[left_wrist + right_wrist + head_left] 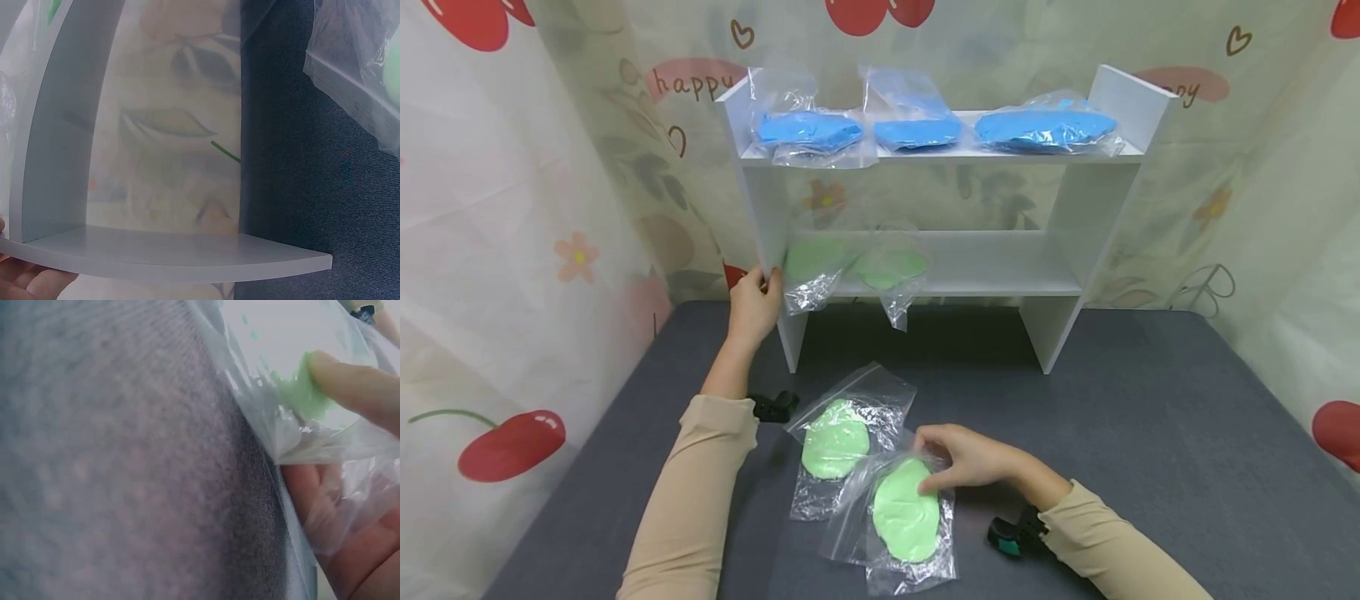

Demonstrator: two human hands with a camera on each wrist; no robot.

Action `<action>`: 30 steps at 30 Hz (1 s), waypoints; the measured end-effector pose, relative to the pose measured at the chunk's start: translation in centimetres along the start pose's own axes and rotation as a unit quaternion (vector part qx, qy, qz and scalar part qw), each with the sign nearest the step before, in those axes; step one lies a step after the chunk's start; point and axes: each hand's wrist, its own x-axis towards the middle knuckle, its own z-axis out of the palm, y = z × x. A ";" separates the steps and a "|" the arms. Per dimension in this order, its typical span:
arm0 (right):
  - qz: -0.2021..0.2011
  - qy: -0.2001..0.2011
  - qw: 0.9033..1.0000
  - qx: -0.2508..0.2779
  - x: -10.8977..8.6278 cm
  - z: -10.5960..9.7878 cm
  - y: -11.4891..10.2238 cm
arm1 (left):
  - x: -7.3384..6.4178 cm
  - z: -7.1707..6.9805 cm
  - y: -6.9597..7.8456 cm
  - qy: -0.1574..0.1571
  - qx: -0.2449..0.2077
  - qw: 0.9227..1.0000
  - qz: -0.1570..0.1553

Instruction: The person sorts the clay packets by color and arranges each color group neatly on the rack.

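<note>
My right hand [970, 457] pinches the edge of a clear zip bag [850, 533] holding a flat light-green piece [907, 510], like dough or clay. In the right wrist view the thumb [356, 387] presses on the bag's upper face, with the other fingers under the plastic. A second such bag [835, 440] lies on the table beside it, partly overlapped. My left hand [754, 310] grips the left side panel of a white shelf [1060, 267]; the left wrist view catches fingers [37, 282] on the panel's outer side and a thumb tip at its inner side.
Two bagged green pieces [891, 268] sit at the left of the middle shelf board, bag ends hanging over its edge. Three bags with blue contents [1045, 129] lie along the top board. Patterned curtains [512, 250] surround the dark table [1150, 433].
</note>
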 end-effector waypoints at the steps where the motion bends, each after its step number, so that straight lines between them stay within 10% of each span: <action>1: 0.002 0.003 1.000 0.009 0.0 0.0 0.0 | 0.0 0.0 0.0 0.000 0.000 1.000 0.001; 13: 0.044 0.038 0.989 0.136 -1.0 -1.0 -0.4 | 0.0 0.1 -0.2 0.001 -0.004 1.000 0.002; 30: 0.030 0.089 0.982 0.161 -1.5 -1.5 -0.9 | 0.1 0.2 -0.6 0.002 -0.001 1.000 -0.001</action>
